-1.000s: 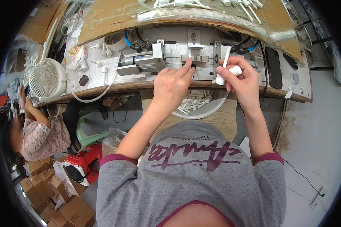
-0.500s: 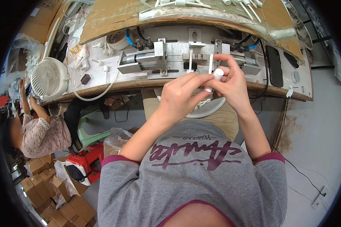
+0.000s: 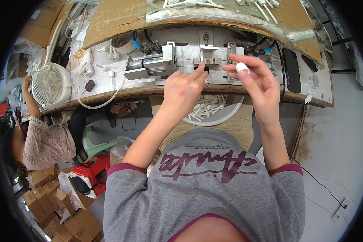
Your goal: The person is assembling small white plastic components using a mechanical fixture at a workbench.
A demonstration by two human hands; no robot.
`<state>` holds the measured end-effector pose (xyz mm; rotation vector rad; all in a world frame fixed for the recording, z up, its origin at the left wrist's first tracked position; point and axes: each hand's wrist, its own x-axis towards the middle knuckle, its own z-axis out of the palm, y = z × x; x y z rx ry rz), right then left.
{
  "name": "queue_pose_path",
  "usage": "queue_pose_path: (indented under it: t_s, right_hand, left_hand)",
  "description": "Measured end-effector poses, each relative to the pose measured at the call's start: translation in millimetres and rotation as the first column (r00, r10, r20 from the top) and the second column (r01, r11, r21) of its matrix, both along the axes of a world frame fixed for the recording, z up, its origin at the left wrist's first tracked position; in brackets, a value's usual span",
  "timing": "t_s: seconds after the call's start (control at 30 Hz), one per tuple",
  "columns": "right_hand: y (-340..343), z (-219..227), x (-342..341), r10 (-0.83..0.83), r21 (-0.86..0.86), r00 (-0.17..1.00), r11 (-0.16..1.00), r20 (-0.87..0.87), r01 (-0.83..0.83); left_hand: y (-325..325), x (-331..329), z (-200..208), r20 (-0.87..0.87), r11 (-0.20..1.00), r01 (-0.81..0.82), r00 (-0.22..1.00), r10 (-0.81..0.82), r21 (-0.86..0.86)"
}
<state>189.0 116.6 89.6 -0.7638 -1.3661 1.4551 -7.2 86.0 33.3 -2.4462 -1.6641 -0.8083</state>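
My left hand (image 3: 184, 88) reaches over the bench edge to the metal clamping fixture (image 3: 207, 61). Its fingertips close on a thin white plastic stick (image 3: 202, 59) standing at the fixture's middle; the stick's lower end is hidden. To the right, my right hand (image 3: 259, 84) is raised in front of the fixture's right side. A short white plastic cap (image 3: 242, 67) sits between its thumb and fingers, while the index finger stretches left. Below the hands, a round pale basket (image 3: 226, 118) rests at my lap with several white stick-like pieces (image 3: 207, 108) in it.
Metal cylinders (image 3: 149, 64) with blue and black hoses flank the fixture. Cardboard (image 3: 121, 30) overhangs it, bearing white parts. A white fan (image 3: 51, 85) stands left, a black phone (image 3: 291, 70) lies right. Another person (image 3: 46, 143) sits at the far left near stacked cartons (image 3: 74, 224).
My hands have parted. The left went to the stick in the fixture; the right moved right, keeping the white cap. More of the basket's contents now show.
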Motion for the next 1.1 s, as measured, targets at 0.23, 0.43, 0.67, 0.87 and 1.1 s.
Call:
queue_pose_path:
  t_s: [0.23,0.43,0.67,0.87,1.1]
  right_hand:
    - [-1.2,-17.7,3.9,-0.331,0.529,0.831,0.847,0.447,0.053]
    - [-9.3,-45.4,-12.1,-0.464,0.73,0.658,0.654,0.593,-0.196]
    - [-1.2,-57.6,-42.4,-0.586,0.754,0.474,0.518,0.657,-0.404]
    - [5.7,-54.1,-49.8,-0.602,0.72,0.398,0.536,0.692,-0.441]
    - [29.8,-21.5,-45.9,-0.411,0.627,0.512,0.682,0.755,-0.377]
  left_hand:
    - [5.3,-7.3,18.1,0.106,0.991,0.047,0.994,-0.034,-0.122]
    - [76.2,-32.7,68.7,0.181,0.905,-0.042,0.983,-0.039,0.423]
    - [141.3,-41.6,84.0,0.093,0.995,-0.086,0.992,0.08,0.06]
    - [122.3,-24.9,98.0,0.289,0.995,-0.078,0.956,0.055,0.068]
    - [66.1,-44.9,89.8,0.546,0.977,-0.103,0.838,-0.016,0.186]
